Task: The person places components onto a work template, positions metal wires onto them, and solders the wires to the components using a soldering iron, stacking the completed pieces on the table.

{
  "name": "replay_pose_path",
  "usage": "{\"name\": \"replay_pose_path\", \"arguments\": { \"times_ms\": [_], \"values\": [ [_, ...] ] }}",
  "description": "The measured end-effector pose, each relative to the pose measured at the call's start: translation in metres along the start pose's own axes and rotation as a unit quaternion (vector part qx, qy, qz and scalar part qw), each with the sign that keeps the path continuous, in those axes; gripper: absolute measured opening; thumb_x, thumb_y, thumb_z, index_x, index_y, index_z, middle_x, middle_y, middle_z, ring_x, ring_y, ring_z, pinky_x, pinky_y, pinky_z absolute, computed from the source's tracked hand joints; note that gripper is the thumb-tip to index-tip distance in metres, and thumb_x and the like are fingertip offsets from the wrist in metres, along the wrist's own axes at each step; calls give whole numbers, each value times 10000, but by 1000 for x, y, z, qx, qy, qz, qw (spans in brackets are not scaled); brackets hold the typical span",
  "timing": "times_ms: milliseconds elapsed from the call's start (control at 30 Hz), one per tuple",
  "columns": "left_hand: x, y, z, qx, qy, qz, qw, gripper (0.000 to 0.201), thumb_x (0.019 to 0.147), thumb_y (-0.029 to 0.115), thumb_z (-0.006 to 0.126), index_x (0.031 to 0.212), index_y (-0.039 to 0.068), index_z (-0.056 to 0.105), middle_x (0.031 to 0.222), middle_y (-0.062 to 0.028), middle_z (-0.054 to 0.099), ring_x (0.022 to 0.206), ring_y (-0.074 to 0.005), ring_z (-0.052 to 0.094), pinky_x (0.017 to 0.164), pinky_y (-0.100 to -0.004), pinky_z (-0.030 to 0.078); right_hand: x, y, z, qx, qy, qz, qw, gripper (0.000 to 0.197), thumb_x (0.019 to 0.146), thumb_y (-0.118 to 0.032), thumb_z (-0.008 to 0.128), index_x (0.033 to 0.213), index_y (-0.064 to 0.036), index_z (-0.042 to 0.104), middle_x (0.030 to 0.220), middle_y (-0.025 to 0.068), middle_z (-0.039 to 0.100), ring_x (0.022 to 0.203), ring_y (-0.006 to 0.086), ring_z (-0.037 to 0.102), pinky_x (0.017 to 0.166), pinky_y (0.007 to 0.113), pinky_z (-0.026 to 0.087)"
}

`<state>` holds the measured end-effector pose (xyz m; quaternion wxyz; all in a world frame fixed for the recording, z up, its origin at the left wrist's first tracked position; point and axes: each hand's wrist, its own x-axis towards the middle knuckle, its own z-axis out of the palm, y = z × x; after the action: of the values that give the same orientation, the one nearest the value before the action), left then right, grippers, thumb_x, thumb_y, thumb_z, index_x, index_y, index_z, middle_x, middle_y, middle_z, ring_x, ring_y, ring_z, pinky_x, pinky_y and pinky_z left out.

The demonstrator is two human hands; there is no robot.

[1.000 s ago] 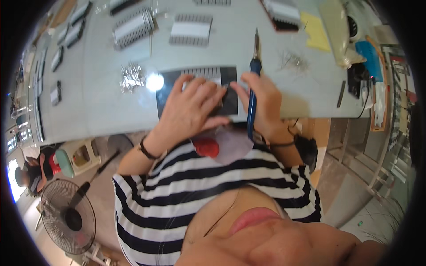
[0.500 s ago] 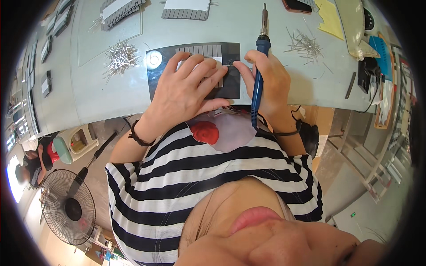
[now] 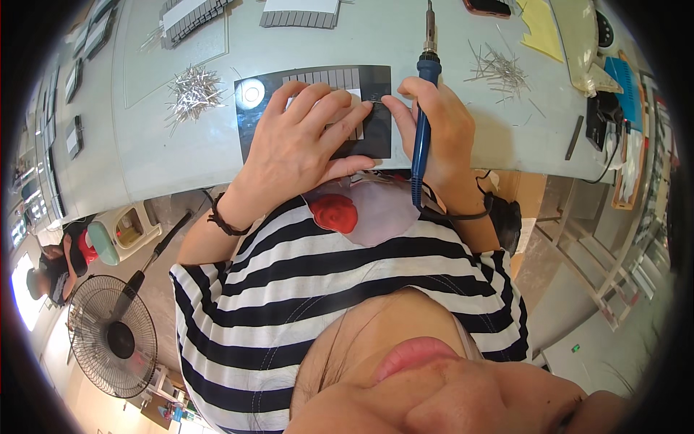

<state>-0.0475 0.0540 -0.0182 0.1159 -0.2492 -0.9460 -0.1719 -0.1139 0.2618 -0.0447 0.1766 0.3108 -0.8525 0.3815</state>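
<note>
My left hand (image 3: pixel 295 137) lies palm down with fingers stretched over a row of grey strips (image 3: pixel 336 77) with a white sheet on it, hiding much of both. Beneath them is a dark flat plate (image 3: pixel 253 130) with a round whitish spot (image 3: pixel 251 94) at its left. In my right hand (image 3: pixel 452 134) is a blue soldering iron (image 3: pixel 423 123), held upright in the view with its metal tip away from me. The right thumb reaches left over the plate's right edge, close to the left index fingertip. A tiny wire-like piece (image 3: pixel 374 100) shows between them; whether either hand grips it is unclear.
Loose metal pins lie in a left pile (image 3: pixel 195 94) and a right pile (image 3: pixel 499 69). Strip stacks (image 3: pixel 300 13) stand at the far side. Yellow paper (image 3: pixel 541 29), a phone (image 3: pixel 488 7) and a dark bar (image 3: pixel 573 137) are on the right. A fan (image 3: pixel 112 336) stands at left.
Very little differs. The soldering iron has moved slightly away from me, and the left index fingertip is a touch farther forward. The view has shifted a little.
</note>
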Motion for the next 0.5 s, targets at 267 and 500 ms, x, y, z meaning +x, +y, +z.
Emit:
{"name": "replay_pose_path", "arguments": {
  "times_ms": [267, 500],
  "values": [
    [-1, -1, 1, 0, 1, 5, 1000, 607, 846, 554, 695, 1266, 117, 679, 1165, -44, 621, 1090, -274, 577, 1029, -477, 433, -2, 1, 1, 2, 1, 0, 1000, 346, 770, -66, 863, 1029, -83, 635, 665, 44, 472, 557, 200, 480, 520, 329, 402],
    [-3, -2, 2, -7, 24, 6, 1000, 586, 817, 521, 745, 1214, 93, 696, 1158, -56, 634, 1067, -279, 598, 1008, -477, 453, 0, -1, 1, -1, -2, 0, 1000, 350, 763, -73, 871, 1024, -82, 639, 664, 44, 472, 557, 197, 482, 518, 326, 398]
  ]
}}
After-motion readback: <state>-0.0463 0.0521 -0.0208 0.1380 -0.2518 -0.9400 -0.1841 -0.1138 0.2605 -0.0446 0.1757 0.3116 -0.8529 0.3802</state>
